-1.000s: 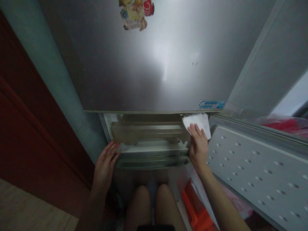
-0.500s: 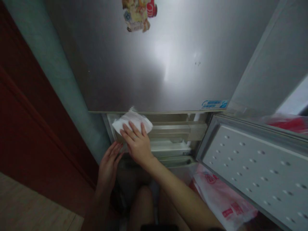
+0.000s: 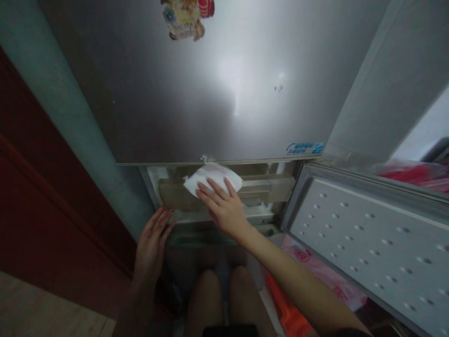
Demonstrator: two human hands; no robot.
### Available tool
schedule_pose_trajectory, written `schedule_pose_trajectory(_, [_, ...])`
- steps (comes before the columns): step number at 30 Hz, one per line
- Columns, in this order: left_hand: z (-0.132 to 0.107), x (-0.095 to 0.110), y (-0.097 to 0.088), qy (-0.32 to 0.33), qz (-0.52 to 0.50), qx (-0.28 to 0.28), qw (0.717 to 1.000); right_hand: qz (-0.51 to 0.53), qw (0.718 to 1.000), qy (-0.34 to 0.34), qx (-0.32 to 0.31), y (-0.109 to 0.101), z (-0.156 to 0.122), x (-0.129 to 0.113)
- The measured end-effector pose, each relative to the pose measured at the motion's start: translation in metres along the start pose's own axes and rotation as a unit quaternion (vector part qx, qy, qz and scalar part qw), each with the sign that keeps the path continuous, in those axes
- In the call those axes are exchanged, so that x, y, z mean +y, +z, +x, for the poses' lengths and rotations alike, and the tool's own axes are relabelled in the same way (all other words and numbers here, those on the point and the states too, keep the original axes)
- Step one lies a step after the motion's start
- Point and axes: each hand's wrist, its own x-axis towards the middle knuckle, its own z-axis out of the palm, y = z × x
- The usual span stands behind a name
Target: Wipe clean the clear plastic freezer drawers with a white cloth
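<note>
I face a silver fridge with its lower compartment open. My right hand (image 3: 224,208) lies flat, fingers spread, pressing a white paper towel (image 3: 212,177) against the front of a translucent drawer (image 3: 173,193) just under the closed upper door (image 3: 210,93). My left hand (image 3: 153,242) rests with fingers straight and together against the left edge of the lower drawer (image 3: 196,236), holding nothing. My bare knees (image 3: 220,295) show below the drawers.
The lower door (image 3: 368,234) stands swung open to the right, its white dimpled inner panel facing me. Pink and orange plastic bags (image 3: 308,271) lie on the floor beneath it. A dark red door (image 3: 45,210) and a teal wall edge stand at the left.
My right hand swept the towel from the drawer's right end to its left end, then back rightward to near the middle. The left hand stayed in place.
</note>
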Motion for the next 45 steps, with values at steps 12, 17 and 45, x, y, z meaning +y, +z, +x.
schedule_pose_trajectory(12, [0.004, -0.001, -0.001, 0.012, -0.003, -0.001, 1.0, -0.071, 0.969, 0.201, 0.127, -0.06, -0.107, 0.087])
schedule_pose_trajectory(17, [0.005, -0.003, -0.002, 0.014, 0.009, -0.002, 1.0, -0.06, 0.961, 0.209, 0.171, -0.038, -0.09, 0.072])
schedule_pose_trajectory(45, [0.003, -0.001, 0.0, -0.002, -0.004, -0.011, 1.0, -0.009, 0.996, -0.08, 0.03, 0.023, 0.024, -0.015])
